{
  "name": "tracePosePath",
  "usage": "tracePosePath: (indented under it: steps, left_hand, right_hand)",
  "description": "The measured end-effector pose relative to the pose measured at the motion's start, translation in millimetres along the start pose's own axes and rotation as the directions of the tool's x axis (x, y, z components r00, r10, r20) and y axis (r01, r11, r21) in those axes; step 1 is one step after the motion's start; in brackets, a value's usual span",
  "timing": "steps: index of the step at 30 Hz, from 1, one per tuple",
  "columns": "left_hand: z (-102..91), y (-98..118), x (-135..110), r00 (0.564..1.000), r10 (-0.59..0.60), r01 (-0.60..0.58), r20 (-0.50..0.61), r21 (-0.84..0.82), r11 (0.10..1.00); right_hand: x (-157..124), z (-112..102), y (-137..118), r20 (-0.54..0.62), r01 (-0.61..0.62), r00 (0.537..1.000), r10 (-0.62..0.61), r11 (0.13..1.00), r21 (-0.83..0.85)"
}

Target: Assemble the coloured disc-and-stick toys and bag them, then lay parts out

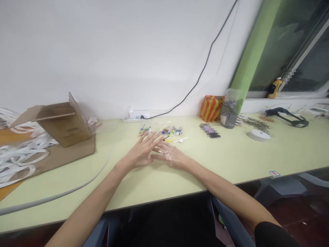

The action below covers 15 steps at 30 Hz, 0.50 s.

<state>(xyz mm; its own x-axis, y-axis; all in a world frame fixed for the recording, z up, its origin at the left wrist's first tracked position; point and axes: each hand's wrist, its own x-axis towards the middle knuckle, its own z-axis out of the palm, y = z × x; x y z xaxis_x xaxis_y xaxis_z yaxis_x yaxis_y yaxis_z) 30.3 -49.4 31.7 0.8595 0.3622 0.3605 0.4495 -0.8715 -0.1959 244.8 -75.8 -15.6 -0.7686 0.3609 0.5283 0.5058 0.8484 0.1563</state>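
My left hand (142, 151) is over the table with its fingers stretched out and apart, pointing away from me. Its fingertips reach toward a pile of small coloured plastic pieces (177, 131), in blue, yellow, green and white. My right hand (176, 158) lies close beside it, fingers extended to the left and partly behind the left hand. Shiny clear plastic film (167, 154) lies against the right hand's fingers; whether it is a bag or a loose sheet I cannot tell. The hands overlap near the fingers.
An open cardboard box (64, 123) and white straps (23, 157) are at left. A grey cable (84, 183) crosses the table. A power strip (136, 116) lies by the wall. Further right are a striped bag (212, 108), a phone (210, 131) and a white spool (259, 134).
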Motion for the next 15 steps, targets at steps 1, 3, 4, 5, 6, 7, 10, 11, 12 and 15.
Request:
tracePosePath:
  steps: [1, 3, 4, 5, 6, 7, 10, 11, 12, 15]
  left_hand:
    - [0.3, -1, -1, 1.0, 0.004, -0.004, 0.006, -0.006, 1.0]
    - [1.7, 1, 0, 1.0, 0.015, -0.015, 0.006, -0.018, 1.0]
    - [2.6, 2, 1, 1.0, 0.016, -0.016, -0.003, -0.021, 1.0]
    - [3.6, 3, 2, 1.0, 0.014, -0.014, -0.014, -0.022, 1.0]
    - [4.7, 3, 3, 0.999, 0.007, -0.007, -0.031, -0.019, 1.0]
    - [6.1, 2, 3, 0.999, -0.006, 0.005, -0.053, -0.014, 1.0]
    - [11.6, -10, 0, 0.988, -0.072, 0.074, -0.135, 0.005, 0.997]
    - [13.7, -15, -2, 0.982, -0.101, 0.103, -0.162, 0.007, 0.995]
    - [15.7, -21, -4, 0.973, -0.133, 0.137, -0.187, 0.007, 0.991]
    - [19.9, -34, -9, 0.94, -0.221, 0.228, -0.26, 0.0, 0.974]
  right_hand:
    - [1, -2, -1, 0.01, 0.023, 1.0, -0.023, 1.0, -0.003]
    - [2, -5, -3, 0.016, 0.043, 0.999, -0.043, 0.999, -0.015]
    - [2, -6, -5, 0.005, 0.047, 0.999, -0.047, 0.999, -0.021]
    - [2, -7, -6, -0.014, 0.049, 0.999, -0.049, 0.998, -0.025]
    - [1, -7, -7, -0.038, 0.049, 0.998, -0.05, 0.998, -0.028]
    - [1, -7, -7, -0.07, 0.041, 0.997, -0.043, 0.999, -0.028]
    - [-4, -7, 0, -0.192, -0.085, 0.978, 0.082, 0.996, -0.008]
    - [-7, -7, 5, -0.241, -0.166, 0.957, 0.162, 0.986, 0.006]
    - [-10, -8, 12, -0.291, -0.258, 0.923, 0.253, 0.966, 0.022]
    - [-26, -9, 41, -0.374, -0.541, 0.77, 0.517, 0.84, 0.047]
